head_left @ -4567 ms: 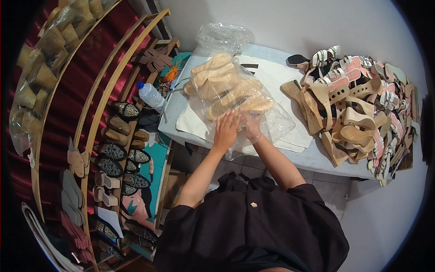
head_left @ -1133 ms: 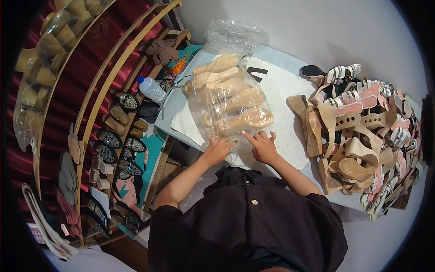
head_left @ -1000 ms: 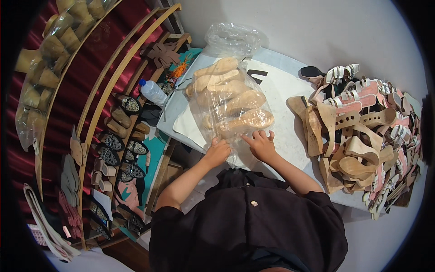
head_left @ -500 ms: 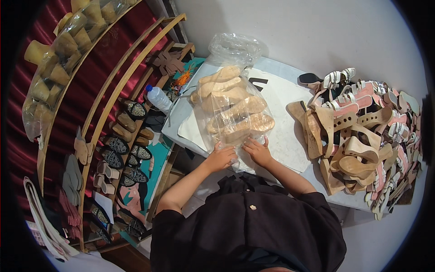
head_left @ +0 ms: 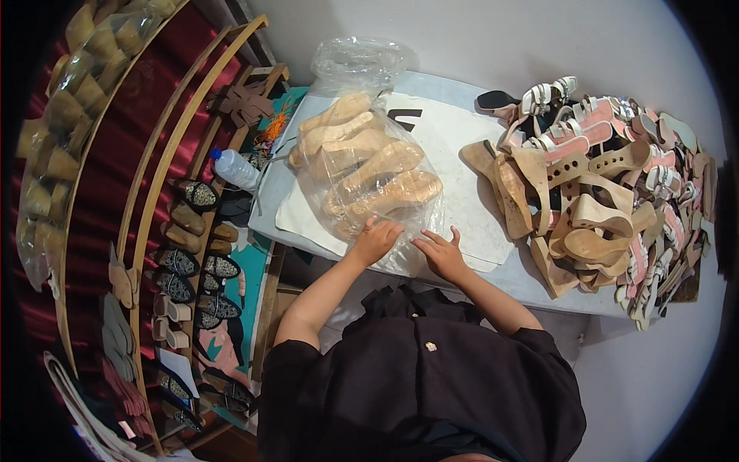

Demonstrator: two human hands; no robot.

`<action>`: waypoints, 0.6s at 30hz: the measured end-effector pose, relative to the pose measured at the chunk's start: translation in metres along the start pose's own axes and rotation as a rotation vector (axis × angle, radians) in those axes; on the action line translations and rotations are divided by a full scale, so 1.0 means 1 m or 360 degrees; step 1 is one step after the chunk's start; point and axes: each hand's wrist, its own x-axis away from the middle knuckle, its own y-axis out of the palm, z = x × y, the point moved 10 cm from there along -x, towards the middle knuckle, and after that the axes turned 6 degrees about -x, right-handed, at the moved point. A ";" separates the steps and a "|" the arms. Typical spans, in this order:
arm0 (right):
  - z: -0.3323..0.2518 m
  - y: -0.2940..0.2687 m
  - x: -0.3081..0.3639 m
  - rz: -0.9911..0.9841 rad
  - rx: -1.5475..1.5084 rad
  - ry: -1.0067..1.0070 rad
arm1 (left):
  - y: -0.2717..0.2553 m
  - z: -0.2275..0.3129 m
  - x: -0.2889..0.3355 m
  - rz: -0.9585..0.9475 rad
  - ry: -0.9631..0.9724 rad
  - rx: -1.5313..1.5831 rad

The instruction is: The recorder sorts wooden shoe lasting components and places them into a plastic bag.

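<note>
A clear plastic bag (head_left: 346, 223) lies on the table in front of me, filled with several wooden shoe soles (head_left: 381, 165) with heels, stacked side by side. My left hand (head_left: 377, 240) rests on the near end of the bag, thumb apart from its outstretched fingers. Beside it, my right hand (head_left: 443, 254) is open over the bag's loose plastic edge, with its fingers spread. Some fingertips touch or hover at the film; which, I cannot tell.
Wooden wedge soles (head_left: 600, 246) and white and pink sandals (head_left: 570, 138) are heaped on the right. More clear plastic (head_left: 358, 61) lies at the back by the wall. Left stand a water bottle (head_left: 235, 169) and a wooden rack (head_left: 154, 208) of shoes. White sheets (head_left: 477, 146) cover the table.
The view has shifted, so the table and shelves sit differently in it. My hands have loosened from the bag's near end, and the right fingers have spread.
</note>
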 end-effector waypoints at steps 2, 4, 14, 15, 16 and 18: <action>0.001 0.004 0.001 -0.0143 0.0022 0.0011 | 0.003 0.003 0.006 -0.0042 0.0018 -0.0059; 0.008 0.006 0.006 -0.0192 0.0029 0.0031 | 0.007 0.006 0.007 -0.0089 0.0032 -0.0121; 0.028 -0.028 -0.023 0.0444 -0.0273 0.0267 | 0.003 0.002 -0.007 0.0010 0.0124 0.0038; 0.026 -0.016 -0.029 0.0302 -0.0297 0.0214 | 0.007 0.002 -0.005 -0.0003 0.0135 0.0023; 0.020 -0.011 -0.034 0.0296 -0.0334 0.0118 | 0.008 0.001 -0.003 -0.0004 0.0127 0.0016; 0.006 -0.010 -0.045 0.0349 -0.0278 0.0055 | 0.024 -0.005 0.003 -0.0261 0.0058 -0.0009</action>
